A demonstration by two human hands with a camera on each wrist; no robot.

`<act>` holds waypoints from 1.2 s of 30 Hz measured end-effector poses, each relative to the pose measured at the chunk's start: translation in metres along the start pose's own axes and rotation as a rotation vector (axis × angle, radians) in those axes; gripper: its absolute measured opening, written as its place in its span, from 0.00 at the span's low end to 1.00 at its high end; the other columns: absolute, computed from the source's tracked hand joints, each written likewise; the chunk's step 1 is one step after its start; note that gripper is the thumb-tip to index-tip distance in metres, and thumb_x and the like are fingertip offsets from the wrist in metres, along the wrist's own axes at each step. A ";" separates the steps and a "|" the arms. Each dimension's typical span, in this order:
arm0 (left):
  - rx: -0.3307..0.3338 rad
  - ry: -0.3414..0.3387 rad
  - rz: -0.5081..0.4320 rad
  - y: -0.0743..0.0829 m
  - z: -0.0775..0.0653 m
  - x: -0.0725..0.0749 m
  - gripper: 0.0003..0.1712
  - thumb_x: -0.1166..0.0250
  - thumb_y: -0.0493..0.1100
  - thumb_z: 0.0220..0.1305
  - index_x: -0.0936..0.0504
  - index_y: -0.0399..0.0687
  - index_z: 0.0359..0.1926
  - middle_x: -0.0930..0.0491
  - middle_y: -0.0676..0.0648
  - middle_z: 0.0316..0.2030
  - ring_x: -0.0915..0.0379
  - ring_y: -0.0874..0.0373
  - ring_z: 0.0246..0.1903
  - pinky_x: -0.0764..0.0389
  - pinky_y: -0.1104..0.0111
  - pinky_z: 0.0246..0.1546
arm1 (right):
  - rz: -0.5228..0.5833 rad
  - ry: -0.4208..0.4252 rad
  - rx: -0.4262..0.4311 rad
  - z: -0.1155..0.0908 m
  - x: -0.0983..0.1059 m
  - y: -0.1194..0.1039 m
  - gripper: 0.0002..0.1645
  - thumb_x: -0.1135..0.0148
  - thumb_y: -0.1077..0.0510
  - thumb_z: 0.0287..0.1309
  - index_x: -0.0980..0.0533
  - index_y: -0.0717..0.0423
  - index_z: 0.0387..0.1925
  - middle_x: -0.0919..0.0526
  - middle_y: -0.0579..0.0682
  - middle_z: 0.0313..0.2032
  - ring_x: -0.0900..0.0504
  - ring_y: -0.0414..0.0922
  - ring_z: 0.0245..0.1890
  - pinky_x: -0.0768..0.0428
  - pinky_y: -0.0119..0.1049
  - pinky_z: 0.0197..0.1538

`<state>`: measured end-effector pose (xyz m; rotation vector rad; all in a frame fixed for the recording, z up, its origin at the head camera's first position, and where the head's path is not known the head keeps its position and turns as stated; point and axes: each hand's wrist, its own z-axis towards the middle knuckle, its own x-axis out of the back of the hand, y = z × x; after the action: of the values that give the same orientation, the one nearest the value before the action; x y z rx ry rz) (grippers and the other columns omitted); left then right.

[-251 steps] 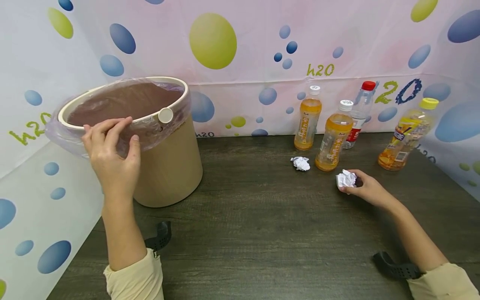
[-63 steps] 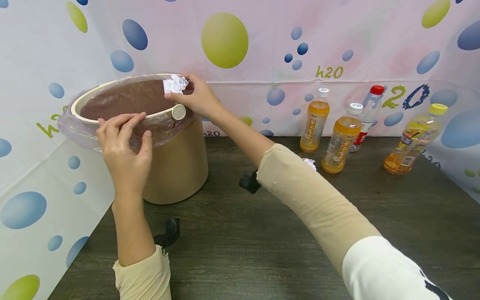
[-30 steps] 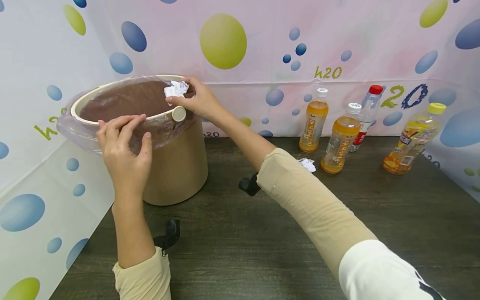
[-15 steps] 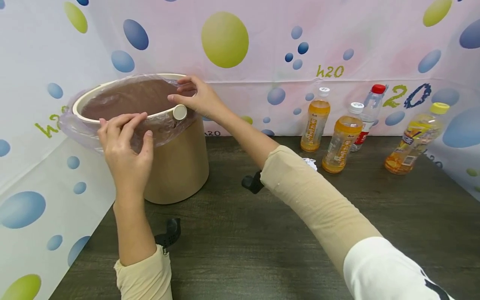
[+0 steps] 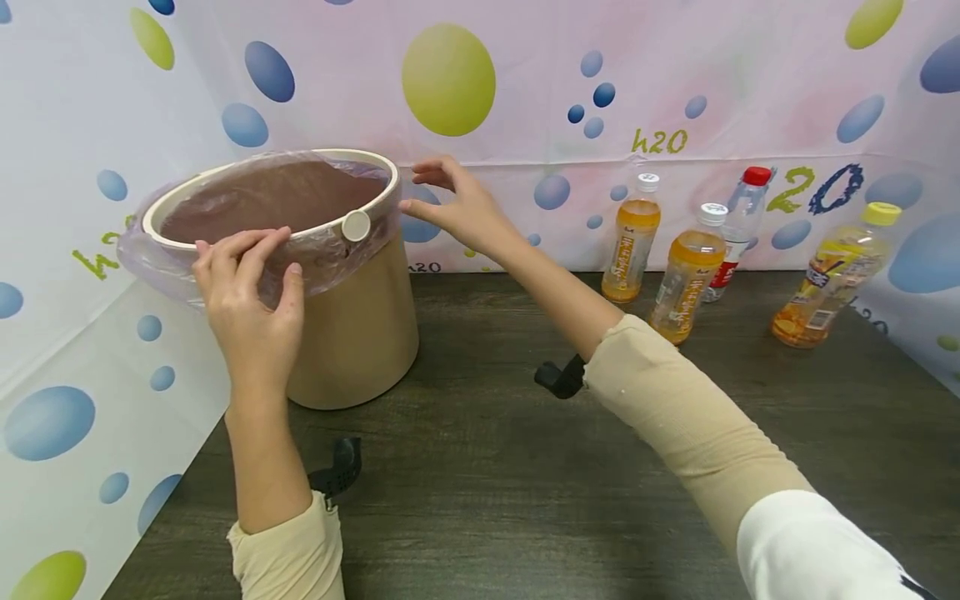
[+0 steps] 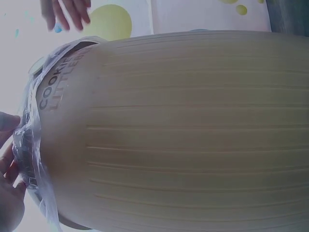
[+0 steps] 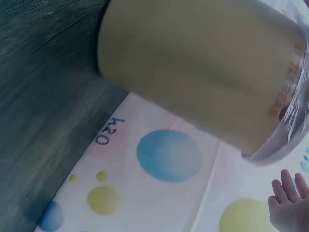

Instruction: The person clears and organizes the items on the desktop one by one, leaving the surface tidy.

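Note:
A beige trash can (image 5: pixel 352 333) with a clear plastic liner (image 5: pixel 330 262) folded over its rim stands at the left of the table. My left hand (image 5: pixel 251 308) holds the near rim and liner, fingers over the edge and thumb on the outside. In the left wrist view, the thumb and fingers of that left hand (image 6: pixel 9 198) are against the crinkled liner (image 6: pixel 29 140). Just right of the can, raised off the table, is my right hand (image 5: pixel 465 208), with nothing in it. Loosely spread fingers show on the right hand (image 7: pixel 289 208) in the right wrist view. The can's bottom is hidden.
Two orange-drink bottles with white caps (image 5: pixel 630 242) (image 5: pixel 688 267) stand at the back right. Behind them is a red-capped bottle (image 5: pixel 738 221), and farther right a yellow-capped bottle (image 5: pixel 832 275). A patterned sheet (image 5: pixel 525 83) hangs behind the dark wooden table (image 5: pixel 480 483).
My right hand carried a crumpled paper ball from the table to the can, let it go over the opening, then drew back rightward. The other paper ball is now hidden behind the right arm.

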<state>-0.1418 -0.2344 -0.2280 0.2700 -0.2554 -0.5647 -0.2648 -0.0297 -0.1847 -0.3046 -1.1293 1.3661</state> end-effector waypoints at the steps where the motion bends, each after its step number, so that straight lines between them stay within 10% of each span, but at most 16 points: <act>1: -0.001 0.001 -0.001 0.000 0.000 0.000 0.16 0.39 0.28 0.50 0.17 0.36 0.43 0.24 0.40 0.43 0.38 0.48 0.52 0.59 0.64 0.64 | -0.004 0.003 -0.003 -0.005 0.005 0.003 0.34 0.34 0.48 0.51 0.34 0.52 0.59 0.27 0.44 0.54 0.34 0.31 0.56 0.35 0.27 0.54; 20: -0.013 0.011 0.004 0.001 -0.001 -0.001 0.15 0.39 0.28 0.50 0.18 0.34 0.42 0.24 0.38 0.43 0.38 0.45 0.51 0.58 0.63 0.64 | -0.086 0.135 -0.122 -0.108 0.070 0.076 0.32 0.36 0.50 0.53 0.34 0.53 0.59 0.27 0.49 0.56 0.38 0.44 0.62 0.41 0.45 0.62; 36: -0.016 0.012 0.012 0.002 0.000 -0.002 0.15 0.39 0.28 0.50 0.18 0.34 0.42 0.24 0.37 0.42 0.37 0.45 0.51 0.58 0.63 0.64 | -0.116 0.279 -0.320 -0.156 0.093 0.153 0.36 0.38 0.48 0.55 0.37 0.61 0.60 0.30 0.58 0.57 0.36 0.54 0.60 0.35 0.51 0.57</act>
<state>-0.1422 -0.2321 -0.2277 0.2562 -0.2409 -0.5534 -0.2559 0.1562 -0.3318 -0.6311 -1.1085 1.0025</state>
